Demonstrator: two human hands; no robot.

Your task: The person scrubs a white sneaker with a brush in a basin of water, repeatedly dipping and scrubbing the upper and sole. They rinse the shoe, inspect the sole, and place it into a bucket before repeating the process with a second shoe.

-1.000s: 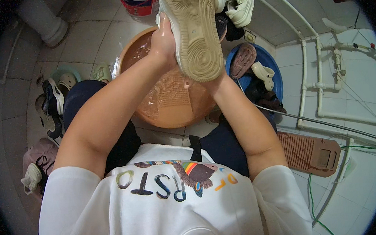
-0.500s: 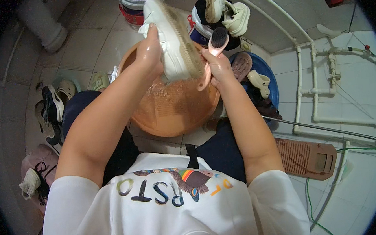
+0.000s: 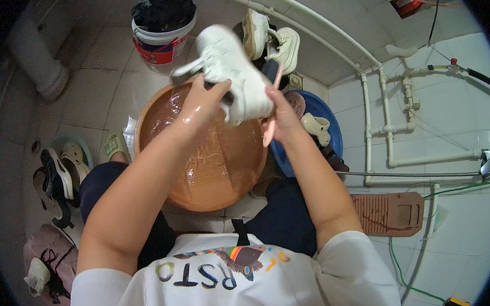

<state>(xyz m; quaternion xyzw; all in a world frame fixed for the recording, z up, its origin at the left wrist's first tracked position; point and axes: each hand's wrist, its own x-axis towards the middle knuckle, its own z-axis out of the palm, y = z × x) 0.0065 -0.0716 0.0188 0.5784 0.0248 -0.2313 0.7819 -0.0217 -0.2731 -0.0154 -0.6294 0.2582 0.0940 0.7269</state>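
Note:
Above an orange-brown basin [image 3: 205, 199] with water in it, I hold up a white sneaker [image 3: 239, 76]. My left hand [image 3: 199, 103] grips it by the ankle opening, near the loosened tongue. The sneaker is tilted, its upper facing me and its sole out of sight. My right hand [image 3: 284, 118] is closed round a pink-handled brush [image 3: 269, 132], thumb against the lower end of the sneaker. The brush's dark bristle head shows at the sneaker's far right side, partly hidden. Both hands look wet.
Behind the basin stands a white bucket [image 3: 161, 44] with dark cloth on top. White shoes [image 3: 284, 49] rest at the back right, beside a blue tub [image 3: 335, 126] holding clogs. More footwear [image 3: 56, 173] lies at left. A brown washboard [image 3: 391, 213] and white pipes [image 3: 388, 107] are at right.
The sneaker has turned, its upper now facing me instead of its sole edge showing. My right hand with the brush has come against it. The whole view has shifted.

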